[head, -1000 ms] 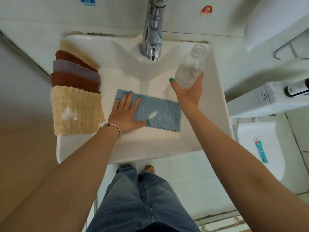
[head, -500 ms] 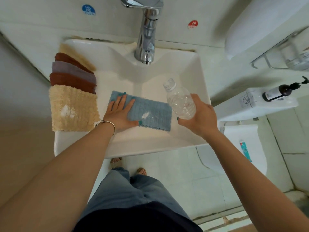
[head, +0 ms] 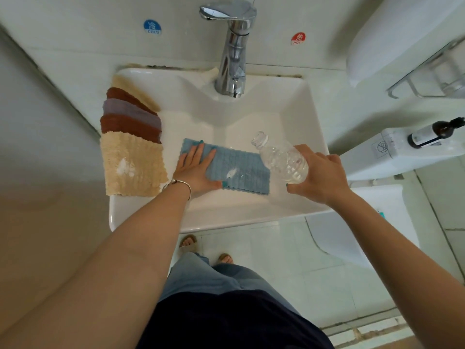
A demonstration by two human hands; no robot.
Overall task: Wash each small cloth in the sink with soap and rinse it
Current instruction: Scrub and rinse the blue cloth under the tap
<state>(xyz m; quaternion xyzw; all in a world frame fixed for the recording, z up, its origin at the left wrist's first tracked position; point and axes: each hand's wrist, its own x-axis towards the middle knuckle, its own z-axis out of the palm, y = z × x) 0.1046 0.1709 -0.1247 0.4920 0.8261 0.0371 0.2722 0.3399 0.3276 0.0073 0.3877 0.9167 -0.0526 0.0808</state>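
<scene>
1. Blue ribbed cloth (head: 236, 170): lies flat on the floor of the white sink (head: 251, 212), long axis running left to right, a white smear of what looks like soap near its middle.
2. Left hand (head: 193, 170): fingers straight and spread, pressing flat on the cloth's left end and pinning it.
3. Right hand (head: 319, 175): fingers curled round the base of a clear plastic bottle (head: 281, 157). The bottle is tilted, its open mouth pointing up and left, over the cloth's right end; contents too clear to judge.
4. Key relation: the cloth's free right half lies just below and left of the bottle mouth, so the right hand is the nearer for pouring or wetting.
5. Stack of cloths (head: 130, 137): beige, brown and mauve, overlapped on the sink's left rim, beside the left hand, apparently awaiting washing.
6. Chrome tap (head: 234, 56): behind the basin, no water seen running; nothing stands between bottle and cloth.
7. Dark pump bottle (head: 432, 133): well apart, on a ledge to the right.
</scene>
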